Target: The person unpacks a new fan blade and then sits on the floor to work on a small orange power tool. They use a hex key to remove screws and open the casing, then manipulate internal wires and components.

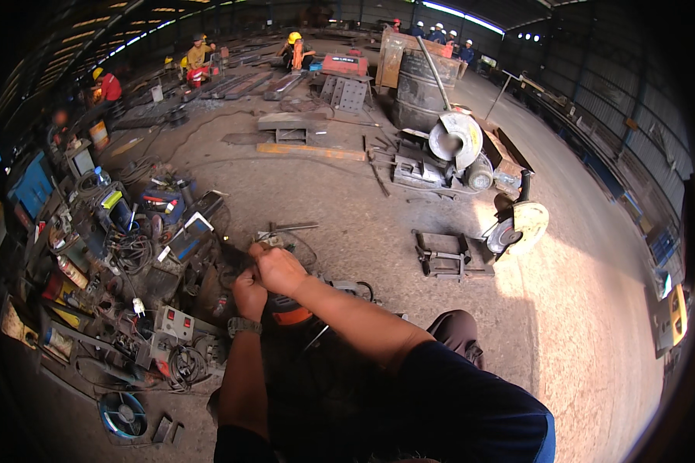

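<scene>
My left hand [249, 296], with a watch [244, 326] on its wrist, is closed and its fingertips meet those of my right hand [279, 272]. The right one reaches across from the lower right and is closed as well. Whatever lies between the fingers is too small and dark to name. Just below the hands is an orange and black power tool [292, 315], partly covered by my right forearm. Beyond the fingers a few metal pieces [293, 227] and a thin cable lie on the concrete floor [347, 255].
Tools, cables and a grey switch box [175, 323] crowd the left side. A blue round fan [122, 415] lies at lower left. Two cut-off saws, one farther [455, 141] and one nearer [519, 228], stand at right near a metal drum [425, 92]. People in helmets [296, 51] work far back.
</scene>
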A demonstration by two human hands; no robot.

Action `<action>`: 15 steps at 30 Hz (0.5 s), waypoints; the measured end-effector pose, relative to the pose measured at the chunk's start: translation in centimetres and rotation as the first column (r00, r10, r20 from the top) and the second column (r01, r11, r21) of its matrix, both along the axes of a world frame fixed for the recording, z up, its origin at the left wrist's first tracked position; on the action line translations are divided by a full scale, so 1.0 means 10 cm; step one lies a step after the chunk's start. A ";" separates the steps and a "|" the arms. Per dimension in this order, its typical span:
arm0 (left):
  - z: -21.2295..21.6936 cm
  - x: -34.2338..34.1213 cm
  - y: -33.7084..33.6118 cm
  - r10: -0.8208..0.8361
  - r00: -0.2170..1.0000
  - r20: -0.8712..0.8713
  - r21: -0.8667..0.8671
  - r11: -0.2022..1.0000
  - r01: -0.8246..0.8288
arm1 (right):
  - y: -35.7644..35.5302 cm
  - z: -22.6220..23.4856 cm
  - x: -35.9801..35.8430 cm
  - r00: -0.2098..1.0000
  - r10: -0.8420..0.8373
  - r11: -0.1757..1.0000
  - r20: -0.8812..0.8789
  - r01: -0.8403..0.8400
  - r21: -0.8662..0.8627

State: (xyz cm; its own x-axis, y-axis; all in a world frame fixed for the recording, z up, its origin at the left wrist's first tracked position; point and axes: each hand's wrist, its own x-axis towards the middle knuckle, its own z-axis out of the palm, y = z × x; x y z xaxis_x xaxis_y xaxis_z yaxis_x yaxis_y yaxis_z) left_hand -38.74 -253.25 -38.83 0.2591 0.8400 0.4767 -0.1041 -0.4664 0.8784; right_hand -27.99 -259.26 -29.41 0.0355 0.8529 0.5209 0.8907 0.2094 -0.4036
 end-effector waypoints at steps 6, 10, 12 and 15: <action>0.15 -0.07 -0.07 0.062 0.985 -0.161 -0.005 0.998 -0.063 | -0.05 -0.19 -0.08 0.788 0.028 0.986 -0.615 0.079 0.145; 0.11 -0.10 -0.07 0.084 0.949 -0.305 0.001 0.996 -0.087 | 0.18 -0.32 0.07 0.075 -0.023 0.987 -0.997 -0.157 -0.034; 0.11 -0.12 -0.06 0.123 0.923 -0.366 0.042 0.992 -0.115 | 0.19 -0.28 0.03 0.042 -0.033 0.987 -0.999 -0.156 -0.039; 0.11 -0.05 -0.09 0.172 0.937 -0.304 0.068 0.985 -0.158 | 0.16 -0.29 -0.01 0.440 0.040 0.999 -0.897 0.013 0.051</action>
